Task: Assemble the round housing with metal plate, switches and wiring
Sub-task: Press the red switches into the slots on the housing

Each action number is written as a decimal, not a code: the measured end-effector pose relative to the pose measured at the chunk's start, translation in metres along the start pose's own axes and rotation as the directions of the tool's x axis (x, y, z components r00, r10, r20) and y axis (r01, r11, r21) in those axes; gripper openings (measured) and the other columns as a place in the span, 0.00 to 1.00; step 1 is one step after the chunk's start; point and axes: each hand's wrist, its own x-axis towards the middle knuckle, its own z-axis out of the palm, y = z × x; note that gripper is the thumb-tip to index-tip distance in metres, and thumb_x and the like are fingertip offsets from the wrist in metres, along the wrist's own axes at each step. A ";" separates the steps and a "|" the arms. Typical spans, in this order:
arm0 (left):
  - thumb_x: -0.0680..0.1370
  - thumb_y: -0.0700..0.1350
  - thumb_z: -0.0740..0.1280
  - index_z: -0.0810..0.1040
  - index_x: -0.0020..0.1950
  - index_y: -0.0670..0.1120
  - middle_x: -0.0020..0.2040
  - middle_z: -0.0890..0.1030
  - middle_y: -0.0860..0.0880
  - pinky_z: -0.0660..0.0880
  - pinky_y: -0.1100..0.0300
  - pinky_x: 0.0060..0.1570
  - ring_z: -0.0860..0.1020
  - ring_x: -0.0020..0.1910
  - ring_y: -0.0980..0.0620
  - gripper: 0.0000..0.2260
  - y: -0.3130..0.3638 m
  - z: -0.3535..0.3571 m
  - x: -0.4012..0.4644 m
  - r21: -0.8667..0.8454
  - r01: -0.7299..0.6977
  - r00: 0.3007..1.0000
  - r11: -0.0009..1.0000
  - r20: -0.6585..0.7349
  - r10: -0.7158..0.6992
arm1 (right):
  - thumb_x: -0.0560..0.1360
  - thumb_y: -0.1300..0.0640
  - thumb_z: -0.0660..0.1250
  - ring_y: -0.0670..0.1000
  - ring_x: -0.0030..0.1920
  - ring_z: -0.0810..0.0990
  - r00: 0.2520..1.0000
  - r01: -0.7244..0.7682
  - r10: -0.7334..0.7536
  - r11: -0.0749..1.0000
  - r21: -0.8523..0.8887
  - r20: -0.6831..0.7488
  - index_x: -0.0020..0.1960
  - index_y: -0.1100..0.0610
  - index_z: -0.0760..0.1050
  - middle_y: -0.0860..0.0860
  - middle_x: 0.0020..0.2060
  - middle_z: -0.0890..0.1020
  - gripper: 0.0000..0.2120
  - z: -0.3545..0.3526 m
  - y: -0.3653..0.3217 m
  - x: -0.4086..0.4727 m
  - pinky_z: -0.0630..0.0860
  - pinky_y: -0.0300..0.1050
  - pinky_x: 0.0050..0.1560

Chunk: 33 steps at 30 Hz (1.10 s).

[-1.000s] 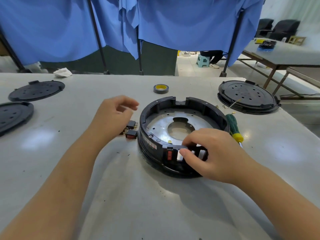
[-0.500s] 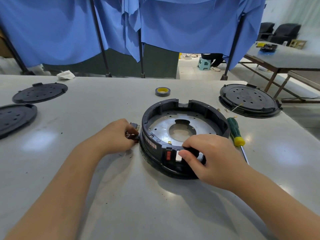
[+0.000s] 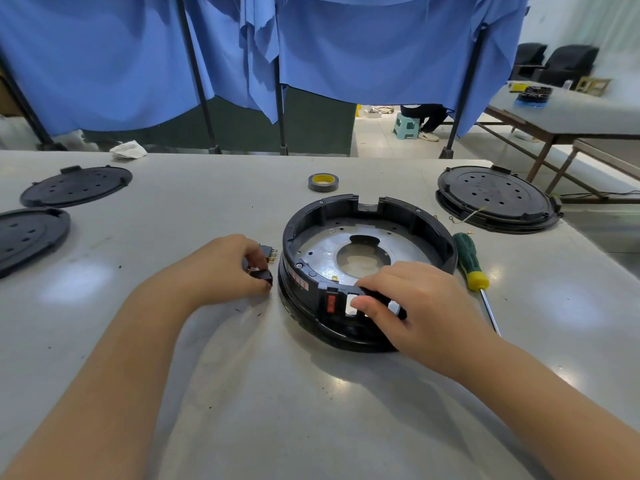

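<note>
So the round housing (image 3: 367, 271) was parked on the counter (image 3: 207, 393) with the metal plate (image 3: 318, 244) already seated inside, and its front wall was pinched by the right hand (image 3: 422, 313) at the empty cutouts beside a red switch (image 3: 331, 303). A loose switch (image 3: 264, 268), just left of the housing, was gripped by the curled fingers of the left hand (image 3: 225, 268). Probably light, rigid plastic, best held by the body so the brass terminals aren't bent.

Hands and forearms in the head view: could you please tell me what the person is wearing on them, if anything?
Nothing is worn. The left hand and right hand are bare: no gloves, rings, watch or bands show. Both forearms are bare too, with no sleeve in view up to the bottom edge of the picture. No tape, marks or cables show on either arm.
</note>
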 end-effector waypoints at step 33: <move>0.70 0.46 0.74 0.84 0.43 0.49 0.39 0.81 0.55 0.78 0.59 0.38 0.80 0.36 0.51 0.04 0.070 0.022 -0.070 -0.426 -0.561 0.821 0.709 -0.391 0.415 | 0.75 0.54 0.67 0.43 0.43 0.77 0.975 -0.018 0.082 0.956 0.294 -0.209 0.50 0.57 0.81 0.46 0.40 0.79 0.08 0.001 -0.013 0.001 0.74 0.40 0.43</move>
